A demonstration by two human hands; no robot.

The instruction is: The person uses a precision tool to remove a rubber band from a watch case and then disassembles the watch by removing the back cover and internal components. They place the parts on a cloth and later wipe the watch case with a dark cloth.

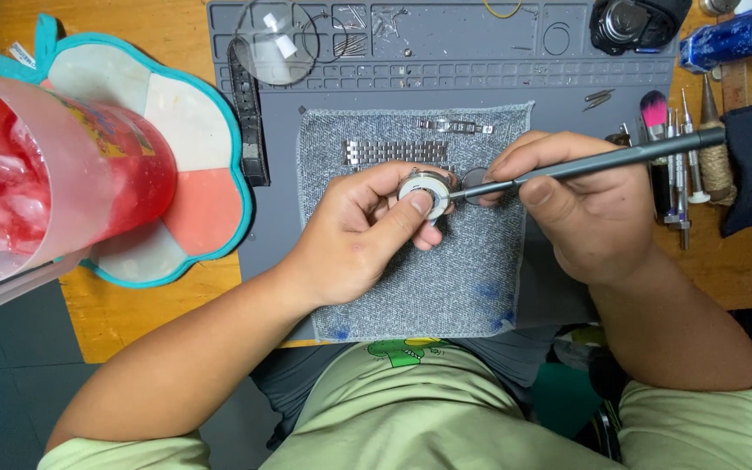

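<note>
Two hands, the left hand [354,231] and the right hand [580,204], one watch case [424,191], one grey tool [602,163], two metal bracelet pieces [396,151] [456,126], one grey cloth [411,261], one red drink cup [54,174], one black strap [248,117].

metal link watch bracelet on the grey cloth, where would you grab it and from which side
Pinch the silver metal link bracelet across its narrow width near the middle, coming from straight above. It lies flat and stretched sideways on the grey towel cloth, so both long edges are exposed. The left hand sits just below it, so approach from the far side.
</note>
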